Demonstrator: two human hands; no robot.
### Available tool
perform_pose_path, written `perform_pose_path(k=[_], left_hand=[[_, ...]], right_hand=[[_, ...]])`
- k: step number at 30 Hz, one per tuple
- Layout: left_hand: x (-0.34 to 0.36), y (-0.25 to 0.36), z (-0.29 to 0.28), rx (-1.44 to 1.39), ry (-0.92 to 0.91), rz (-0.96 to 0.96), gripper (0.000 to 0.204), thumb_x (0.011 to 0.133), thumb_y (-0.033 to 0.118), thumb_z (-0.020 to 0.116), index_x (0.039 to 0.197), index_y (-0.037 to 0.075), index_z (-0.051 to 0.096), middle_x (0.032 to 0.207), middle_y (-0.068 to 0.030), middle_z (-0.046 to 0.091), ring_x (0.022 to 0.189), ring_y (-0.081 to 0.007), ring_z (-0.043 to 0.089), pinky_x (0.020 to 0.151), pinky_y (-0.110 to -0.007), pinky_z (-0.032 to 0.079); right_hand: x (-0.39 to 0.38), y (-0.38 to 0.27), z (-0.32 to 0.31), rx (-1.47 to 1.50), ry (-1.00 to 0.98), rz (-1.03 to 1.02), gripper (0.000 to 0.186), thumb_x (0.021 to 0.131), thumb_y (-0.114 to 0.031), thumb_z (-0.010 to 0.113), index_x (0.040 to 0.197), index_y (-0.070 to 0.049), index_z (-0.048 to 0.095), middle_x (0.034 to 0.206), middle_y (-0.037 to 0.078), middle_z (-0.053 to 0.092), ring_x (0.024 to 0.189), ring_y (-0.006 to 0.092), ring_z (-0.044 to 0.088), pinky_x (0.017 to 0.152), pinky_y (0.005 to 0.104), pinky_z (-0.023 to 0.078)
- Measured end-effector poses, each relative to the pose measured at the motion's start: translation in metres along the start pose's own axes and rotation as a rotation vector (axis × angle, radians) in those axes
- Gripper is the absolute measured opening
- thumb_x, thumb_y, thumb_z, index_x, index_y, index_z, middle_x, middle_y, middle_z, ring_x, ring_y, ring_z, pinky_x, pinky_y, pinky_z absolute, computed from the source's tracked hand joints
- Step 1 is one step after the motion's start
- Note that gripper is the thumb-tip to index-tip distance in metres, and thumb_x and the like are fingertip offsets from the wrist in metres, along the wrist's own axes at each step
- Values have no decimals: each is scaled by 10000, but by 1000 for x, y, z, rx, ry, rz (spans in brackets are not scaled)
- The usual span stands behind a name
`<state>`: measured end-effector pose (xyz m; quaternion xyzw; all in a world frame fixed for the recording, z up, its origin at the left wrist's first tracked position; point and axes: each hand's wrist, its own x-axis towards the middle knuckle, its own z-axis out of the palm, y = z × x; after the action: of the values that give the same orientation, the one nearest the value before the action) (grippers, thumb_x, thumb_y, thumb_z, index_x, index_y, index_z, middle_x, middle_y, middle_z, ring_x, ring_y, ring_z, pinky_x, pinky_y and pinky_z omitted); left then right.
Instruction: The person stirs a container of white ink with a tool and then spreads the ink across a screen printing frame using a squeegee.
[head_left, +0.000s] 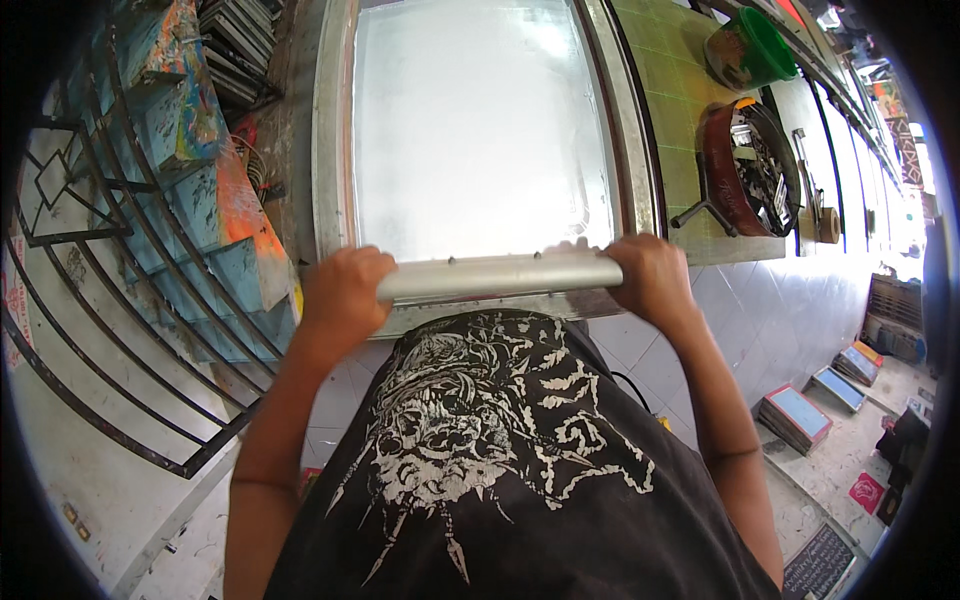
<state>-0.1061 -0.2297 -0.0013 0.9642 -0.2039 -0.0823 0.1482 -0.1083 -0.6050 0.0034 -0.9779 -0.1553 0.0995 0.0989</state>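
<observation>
Both my hands grip the ends of a long silver squeegee [500, 277] with a metal handle. My left hand [348, 297] is closed round its left end, my right hand [652, 277] round its right end. The squeegee lies crosswise over the near end of a large screen printing frame [333, 130], just in front of my body. Pale, shiny mesh [480, 130] fills the frame beyond it. The squeegee's lower edge is hidden, so I cannot tell whether it touches the mesh.
A green bucket [755, 50] and a round dark red tin [730, 165] of tools stand on the yellow-green surface [680, 130] at right. Paint-stained blue shelving [190, 210] and a curved black metal grille [110, 190] are at left. Small frames [795, 415] sit low at right.
</observation>
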Motion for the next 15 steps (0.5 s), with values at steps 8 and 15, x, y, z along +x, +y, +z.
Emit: perform_pose_path(k=[8, 15], left_hand=[[61, -15, -30, 20, -157, -72, 202, 700, 113, 702, 897, 72, 689, 917, -129, 683, 892, -345, 647, 785, -446, 514], [-14, 0, 1, 64, 320, 76, 364, 649, 15, 686, 1009, 72, 685, 986, -82, 677, 959, -300, 626, 804, -422, 522]], right_hand=[[61, 16, -23, -40, 38, -70, 116, 726, -181, 776, 822, -139, 726, 795, 79, 701, 759, 308, 685, 690, 433, 544], [-1, -6, -3, -115, 444, -148, 143, 707, -71, 691, 838, -129, 687, 854, 31, 701, 777, 233, 663, 676, 371, 544]])
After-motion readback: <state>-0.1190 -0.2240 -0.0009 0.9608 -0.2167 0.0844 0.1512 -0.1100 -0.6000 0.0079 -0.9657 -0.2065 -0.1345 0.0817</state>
